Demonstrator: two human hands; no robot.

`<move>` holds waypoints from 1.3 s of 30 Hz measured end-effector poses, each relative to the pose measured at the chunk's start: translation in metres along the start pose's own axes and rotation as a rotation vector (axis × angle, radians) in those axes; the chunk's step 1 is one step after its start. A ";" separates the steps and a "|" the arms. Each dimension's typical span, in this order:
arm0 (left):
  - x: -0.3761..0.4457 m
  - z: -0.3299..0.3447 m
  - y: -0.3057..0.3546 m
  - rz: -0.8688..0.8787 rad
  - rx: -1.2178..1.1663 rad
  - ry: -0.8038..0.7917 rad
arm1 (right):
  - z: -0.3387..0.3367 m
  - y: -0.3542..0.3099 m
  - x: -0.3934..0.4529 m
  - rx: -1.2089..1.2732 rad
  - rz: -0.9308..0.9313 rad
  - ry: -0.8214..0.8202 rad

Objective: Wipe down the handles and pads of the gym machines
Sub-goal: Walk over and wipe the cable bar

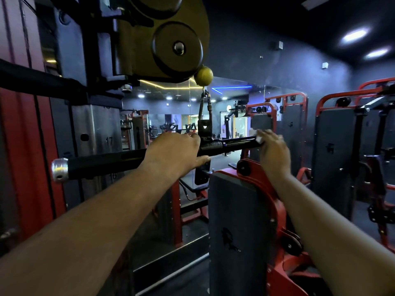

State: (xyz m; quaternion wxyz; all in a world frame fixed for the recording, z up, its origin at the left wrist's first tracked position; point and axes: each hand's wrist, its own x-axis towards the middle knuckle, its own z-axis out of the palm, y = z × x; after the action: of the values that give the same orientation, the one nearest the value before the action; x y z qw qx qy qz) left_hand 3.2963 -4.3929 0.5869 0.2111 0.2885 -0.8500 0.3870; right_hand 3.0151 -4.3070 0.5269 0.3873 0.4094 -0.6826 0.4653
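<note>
At centre frame we steady the bar (132,160) with our left hand (175,150) curled round it while our right hand (272,149) presses a white cloth (257,135) on its right end, wiping the handle; next, slide the cloth inward along the bar.

Numbers on the weight stack

The steel weight stack (100,133), behind the left end of the black pull-down bar (111,162), carries the only marks that can be read. The number "17" is stamped on the plate just above the bar. On the plate just below the bar a second number shows; it looks like "16", though part of it is hidden by the bar. A trace of another number sits higher up the stack, too cut off to read.
</note>
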 end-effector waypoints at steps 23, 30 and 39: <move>0.003 0.000 -0.004 -0.027 -0.006 -0.027 | 0.010 -0.019 0.003 0.040 0.151 -0.096; 0.001 0.001 -0.007 -0.040 -0.022 -0.033 | 0.009 -0.065 -0.019 0.166 -0.224 -0.219; 0.003 0.003 -0.009 -0.028 -0.049 -0.048 | -0.002 0.004 0.012 -0.031 0.124 -0.114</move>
State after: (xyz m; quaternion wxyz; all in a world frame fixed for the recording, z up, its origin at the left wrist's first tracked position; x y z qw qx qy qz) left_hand 3.2994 -4.4006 0.5919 0.2034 0.3045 -0.8598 0.3560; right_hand 3.0070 -4.3063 0.5373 0.3247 0.3862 -0.7347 0.4535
